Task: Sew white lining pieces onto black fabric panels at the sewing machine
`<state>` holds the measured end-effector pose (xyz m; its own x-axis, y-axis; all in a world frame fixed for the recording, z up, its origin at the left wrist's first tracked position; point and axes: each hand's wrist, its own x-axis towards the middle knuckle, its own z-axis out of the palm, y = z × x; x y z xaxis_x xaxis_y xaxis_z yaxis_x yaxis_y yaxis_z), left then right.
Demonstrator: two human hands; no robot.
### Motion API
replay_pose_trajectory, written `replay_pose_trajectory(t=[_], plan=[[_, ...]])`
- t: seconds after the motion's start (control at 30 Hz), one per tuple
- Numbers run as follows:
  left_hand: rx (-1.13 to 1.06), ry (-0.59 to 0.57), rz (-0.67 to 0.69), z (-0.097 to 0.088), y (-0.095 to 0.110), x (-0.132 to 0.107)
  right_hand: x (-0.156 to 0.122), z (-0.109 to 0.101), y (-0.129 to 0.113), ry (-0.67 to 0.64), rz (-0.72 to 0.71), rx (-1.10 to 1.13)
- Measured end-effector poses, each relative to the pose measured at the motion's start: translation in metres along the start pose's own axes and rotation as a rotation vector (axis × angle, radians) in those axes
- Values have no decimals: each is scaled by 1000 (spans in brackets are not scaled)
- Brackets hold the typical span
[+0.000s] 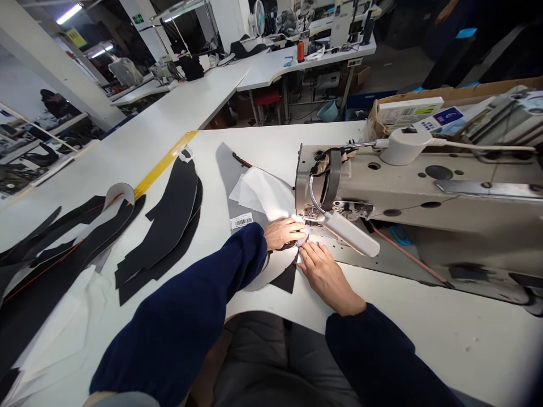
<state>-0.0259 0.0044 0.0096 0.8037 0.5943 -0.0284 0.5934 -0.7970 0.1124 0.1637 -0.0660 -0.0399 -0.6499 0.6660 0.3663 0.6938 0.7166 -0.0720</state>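
Observation:
My left hand (283, 232) lies on a curved black and grey fabric piece (278, 273) at the needle of a grey sewing machine (407, 198); its fingers curl and press the fabric down. Just to its right, my right hand (326, 274) rests flat on the same piece with fingers stretched toward the needle. A small work lamp (352, 233) on a flexible neck lights the spot. White fabric (265, 195) is bunched behind the needle. Both my sleeves are dark blue.
Stacks of curved black cut pieces (169, 220) lie on the white table (445, 328) to the left, more at the far left (51, 249). A barcode label (241, 221) sits near my left sleeve. A cardboard box (424, 107) stands behind the machine. Other sewing stations fill the background.

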Motion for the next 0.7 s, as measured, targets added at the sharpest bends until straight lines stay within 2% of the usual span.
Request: replay_pose_trajectory(t=[0.13,0.3,0.4,0.5,0.6,0.7], plan=[[-38,9,-12,-2,-2,2,0,-7,-5,-12,-5,-18],[-117,67,-32,-6,2,-7,-5,-22,-21,-35,-101,43],[-181,159,-179,-6,16,-13,-8,-27,-27,-66,-144,126],[-241,201,-431,-7,30,-8,-9,-27,-32,-78,-154,157],[-269,105,-601,-7,34,6,-9,-24,-35,-80,-158,136],[-263,32,-637,-7,30,16,-10,-20,-37,-65,-172,102]])
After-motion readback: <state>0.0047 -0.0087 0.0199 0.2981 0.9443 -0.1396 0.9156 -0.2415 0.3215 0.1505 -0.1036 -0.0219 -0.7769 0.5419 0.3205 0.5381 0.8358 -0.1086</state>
